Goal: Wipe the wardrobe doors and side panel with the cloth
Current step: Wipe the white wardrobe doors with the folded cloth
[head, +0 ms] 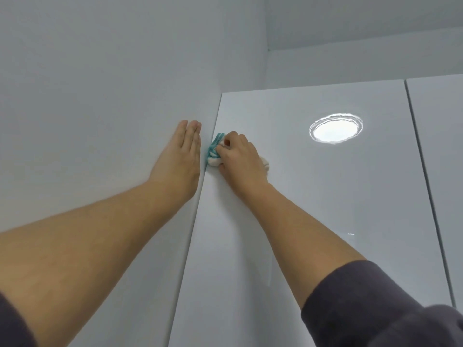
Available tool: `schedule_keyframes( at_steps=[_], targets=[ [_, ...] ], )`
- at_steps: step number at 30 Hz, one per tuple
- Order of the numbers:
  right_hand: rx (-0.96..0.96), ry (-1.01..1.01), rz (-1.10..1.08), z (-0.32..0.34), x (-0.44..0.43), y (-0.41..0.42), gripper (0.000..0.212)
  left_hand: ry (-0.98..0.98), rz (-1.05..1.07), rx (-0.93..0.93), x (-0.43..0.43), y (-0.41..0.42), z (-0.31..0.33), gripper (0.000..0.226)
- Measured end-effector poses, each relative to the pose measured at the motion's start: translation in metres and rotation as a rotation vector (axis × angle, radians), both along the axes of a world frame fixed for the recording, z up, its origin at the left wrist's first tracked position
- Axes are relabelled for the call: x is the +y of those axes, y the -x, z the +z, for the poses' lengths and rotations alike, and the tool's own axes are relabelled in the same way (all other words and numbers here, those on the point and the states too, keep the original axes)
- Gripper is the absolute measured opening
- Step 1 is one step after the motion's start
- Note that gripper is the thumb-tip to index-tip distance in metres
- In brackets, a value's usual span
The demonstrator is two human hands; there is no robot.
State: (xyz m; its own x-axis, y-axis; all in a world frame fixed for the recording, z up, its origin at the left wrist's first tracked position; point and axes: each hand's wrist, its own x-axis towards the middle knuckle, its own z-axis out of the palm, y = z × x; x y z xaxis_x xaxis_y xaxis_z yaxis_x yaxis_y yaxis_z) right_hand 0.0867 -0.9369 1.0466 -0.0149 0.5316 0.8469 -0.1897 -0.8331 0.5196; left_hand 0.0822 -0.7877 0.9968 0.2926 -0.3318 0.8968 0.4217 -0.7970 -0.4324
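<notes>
A glossy white wardrobe door (313,209) fills the middle and right of the head view. My right hand (238,159) grips a bunched white cloth with teal stripes (214,151) and holds it against the door's upper left edge. My left hand (180,159) lies flat with straight fingers on the white surface (100,146) left of the door, right beside the cloth. Most of the cloth is hidden under my right hand.
A second door (446,171) stands to the right, past a narrow dark gap (423,171). A round ceiling light is mirrored on the door (335,127). Wall and ceiling (350,33) rise above the wardrobe top. Dark sleeves cover both upper arms.
</notes>
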Motion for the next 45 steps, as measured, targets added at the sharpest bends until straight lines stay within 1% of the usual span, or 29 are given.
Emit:
schedule_keyframes(
  at_steps=[4,7,10,12,17,23,28,33,35,38,41,45],
  targets=[
    [0.114,0.093,0.007,-0.006,-0.001,-0.002,0.014,0.004,-0.004,0.003,0.002,0.003,0.000,0.065],
    [0.200,0.177,0.008,-0.014,-0.005,0.001,0.015,-0.004,-0.011,0.012,0.004,0.005,-0.001,0.065],
    [0.270,0.295,-0.035,-0.022,-0.017,0.010,0.019,-0.014,0.002,0.008,0.003,0.006,-0.001,0.065],
    [0.285,0.311,-0.056,-0.026,-0.027,0.019,0.022,-0.015,-0.010,0.007,0.003,0.005,-0.001,0.064],
    [0.293,0.275,-0.081,-0.024,-0.050,0.044,0.030,-0.035,-0.009,-0.010,0.004,0.004,-0.002,0.062],
    [0.280,0.182,-0.140,-0.028,-0.093,0.103,0.035,-0.050,-0.014,-0.064,0.006,0.003,-0.008,0.061],
    [0.215,0.101,-0.171,-0.034,-0.127,0.149,0.038,-0.043,-0.005,-0.037,0.001,0.008,-0.018,0.061],
    [0.176,0.027,-0.239,-0.043,-0.143,0.181,0.035,-0.049,-0.021,0.014,-0.009,0.014,-0.028,0.061],
    [0.146,-0.016,-0.264,-0.047,-0.148,0.193,0.029,-0.067,-0.021,0.027,-0.013,0.015,-0.034,0.061],
    [0.085,-0.154,-0.311,-0.055,-0.156,0.210,0.028,-0.072,0.003,0.046,-0.012,0.011,-0.046,0.061],
    [-0.033,-0.322,-0.329,-0.066,-0.166,0.222,0.027,-0.091,0.025,0.049,-0.007,0.007,-0.056,0.062],
    [-0.147,-0.474,-0.298,-0.080,-0.169,0.224,0.027,-0.126,0.031,0.065,-0.004,0.007,-0.059,0.062]
  ],
)
